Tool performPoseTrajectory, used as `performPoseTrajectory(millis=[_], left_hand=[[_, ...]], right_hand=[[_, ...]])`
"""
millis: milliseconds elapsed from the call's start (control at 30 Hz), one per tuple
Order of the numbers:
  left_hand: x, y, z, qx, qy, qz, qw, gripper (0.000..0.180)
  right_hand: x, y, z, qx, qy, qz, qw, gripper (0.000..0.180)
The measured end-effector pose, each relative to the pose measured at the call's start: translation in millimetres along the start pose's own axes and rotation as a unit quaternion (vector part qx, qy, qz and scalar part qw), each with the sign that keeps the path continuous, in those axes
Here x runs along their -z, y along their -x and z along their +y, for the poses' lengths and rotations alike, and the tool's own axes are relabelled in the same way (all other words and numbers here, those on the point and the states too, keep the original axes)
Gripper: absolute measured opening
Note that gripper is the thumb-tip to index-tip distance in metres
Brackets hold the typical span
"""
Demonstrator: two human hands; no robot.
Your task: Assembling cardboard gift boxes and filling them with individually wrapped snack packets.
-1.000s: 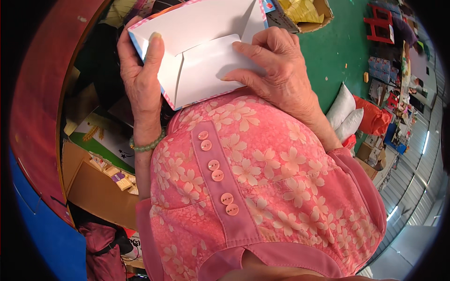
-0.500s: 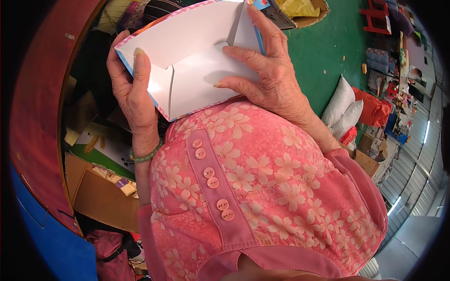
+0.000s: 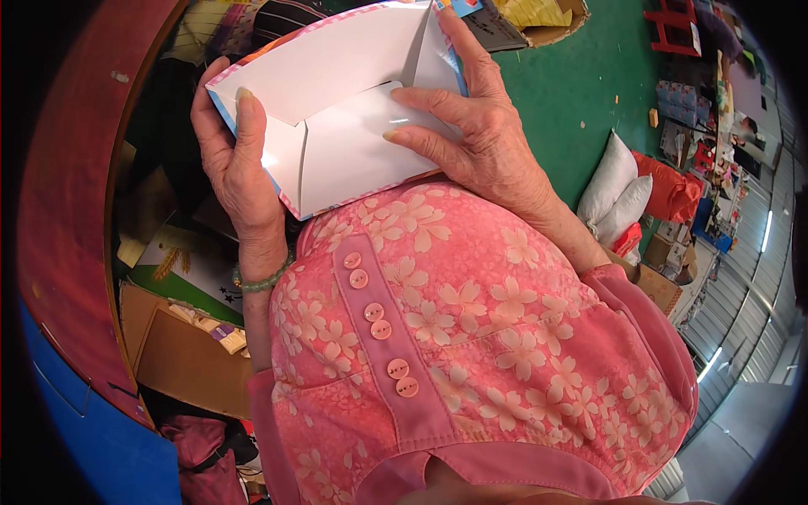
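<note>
A cardboard box (image 3: 337, 71), white inside with a pink-checked and blue printed outside, rests against my lap with its open side facing me. My left hand (image 3: 240, 160) grips its left end, thumb pressed on the inside of the wall and fingers behind it. At the right end, my right hand (image 3: 475, 118) holds on with a finger at the far right corner. The other fingers and thumb of that hand reach inside, over the white bottom flaps (image 3: 362, 147). A green bead bracelet circles my left wrist.
On my left is a dark red tabletop (image 3: 76, 168), with an open brown carton (image 3: 189, 358) beneath its edge. Ahead stands a carton with yellow material (image 3: 534, 13). White sacks (image 3: 619, 194) and a red bag (image 3: 669, 189) lie on the green floor at right.
My right thumb and index finger have shifted slightly left inside the box. The box's right end has moved a little left; my left hand keeps its grip.
</note>
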State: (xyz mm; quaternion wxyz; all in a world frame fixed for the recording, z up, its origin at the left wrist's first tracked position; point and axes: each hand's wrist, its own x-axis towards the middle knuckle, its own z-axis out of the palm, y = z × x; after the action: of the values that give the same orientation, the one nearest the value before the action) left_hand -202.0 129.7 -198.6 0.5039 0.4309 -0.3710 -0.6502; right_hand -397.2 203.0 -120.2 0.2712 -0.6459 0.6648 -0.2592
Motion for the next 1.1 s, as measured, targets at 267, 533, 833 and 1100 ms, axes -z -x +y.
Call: performPoseTrajectory(millis=[267,533,833,1100], left_hand=[[4.9,2.3,-4.7,-0.017,-0.010,-0.017,1.000,0.042],[7.4,0.9,-6.2,-0.026,-0.003,-0.029,0.999,0.042],[15.0,-5.5,-9.9,-0.019,0.017,-0.050,0.998,0.042],[9.9,-5.9,-3.3,-0.028,0.035,-0.047,0.998,0.050]], right_hand=[[-1.0,-1.6,1.0,0.009,0.003,-0.005,1.000,0.033],[0.7,-1.7,-4.7,0.016,0.009,-0.001,1.000,0.039],[-20.3,-7.3,0.3,-0.094,-0.176,0.134,0.971,0.087],[14.8,-25.8,37.9,-0.201,-0.454,-0.038,0.867,0.097]])
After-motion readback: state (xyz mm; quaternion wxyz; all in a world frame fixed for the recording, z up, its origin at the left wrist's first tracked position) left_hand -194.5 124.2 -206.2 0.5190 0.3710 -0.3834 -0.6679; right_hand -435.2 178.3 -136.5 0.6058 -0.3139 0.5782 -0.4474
